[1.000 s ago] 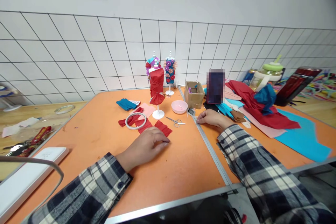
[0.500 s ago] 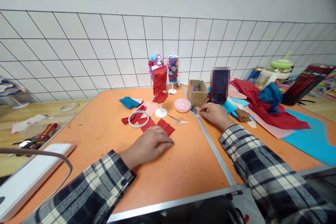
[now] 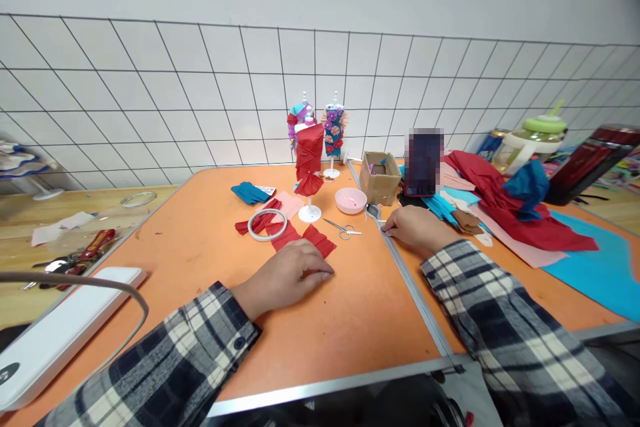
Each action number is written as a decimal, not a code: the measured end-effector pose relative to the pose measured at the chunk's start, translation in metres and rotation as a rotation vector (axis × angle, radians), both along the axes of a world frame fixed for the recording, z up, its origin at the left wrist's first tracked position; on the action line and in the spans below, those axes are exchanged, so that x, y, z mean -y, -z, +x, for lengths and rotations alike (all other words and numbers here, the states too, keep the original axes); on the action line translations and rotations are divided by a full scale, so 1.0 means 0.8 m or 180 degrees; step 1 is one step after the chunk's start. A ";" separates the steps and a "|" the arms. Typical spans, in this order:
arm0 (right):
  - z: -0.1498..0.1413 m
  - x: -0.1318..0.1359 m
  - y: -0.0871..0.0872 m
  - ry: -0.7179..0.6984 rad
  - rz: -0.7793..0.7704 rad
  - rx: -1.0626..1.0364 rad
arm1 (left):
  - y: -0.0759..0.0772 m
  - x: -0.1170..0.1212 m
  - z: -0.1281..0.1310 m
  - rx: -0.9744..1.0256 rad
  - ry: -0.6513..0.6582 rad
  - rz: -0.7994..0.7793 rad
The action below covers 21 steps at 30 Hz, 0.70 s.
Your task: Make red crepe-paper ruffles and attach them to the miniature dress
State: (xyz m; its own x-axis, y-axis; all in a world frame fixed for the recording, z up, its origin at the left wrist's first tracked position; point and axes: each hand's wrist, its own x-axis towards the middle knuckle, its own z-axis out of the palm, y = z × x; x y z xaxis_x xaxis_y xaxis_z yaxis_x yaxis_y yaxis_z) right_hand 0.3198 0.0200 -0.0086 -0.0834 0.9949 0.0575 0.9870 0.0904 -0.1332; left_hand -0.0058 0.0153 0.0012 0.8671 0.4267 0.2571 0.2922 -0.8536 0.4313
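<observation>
My left hand [image 3: 290,273] rests on the orange table just in front of crinkled red paper pieces [image 3: 320,240]. Its thumb and fingertips are pressed together, and whatever they pinch is too small to make out. My right hand [image 3: 417,227] lies at the metal seam, fingertips pinched; a tiny pale bit shows there, too small to name. Just beyond those fingertips is a small dark grey object [image 3: 373,211]. Scissors [image 3: 344,229] lie between the hands. Behind them stands a small white dress form wrapped in red crepe paper [image 3: 309,153]. A roll of tape [image 3: 268,237] overlaps the red pieces.
A pink bowl [image 3: 351,201] and a cardboard box [image 3: 379,180] stand behind the scissors. A phone [image 3: 423,163] is propped beside the box. Coloured paper [image 3: 530,213], a tilted red flask [image 3: 593,163] and a lidded bottle [image 3: 533,141] occupy the right. A white power bank [image 3: 75,333] lies left.
The view has shifted slightly, so the table things sit a little further right. My right fingertips have come down and toward me, onto the metal seam. My left hand stays put.
</observation>
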 end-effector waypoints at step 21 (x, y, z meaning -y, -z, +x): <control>0.011 -0.011 0.005 0.0052 -0.0056 -0.0573 | 0.014 0.038 0.106 -0.0390 -0.0445 0.1047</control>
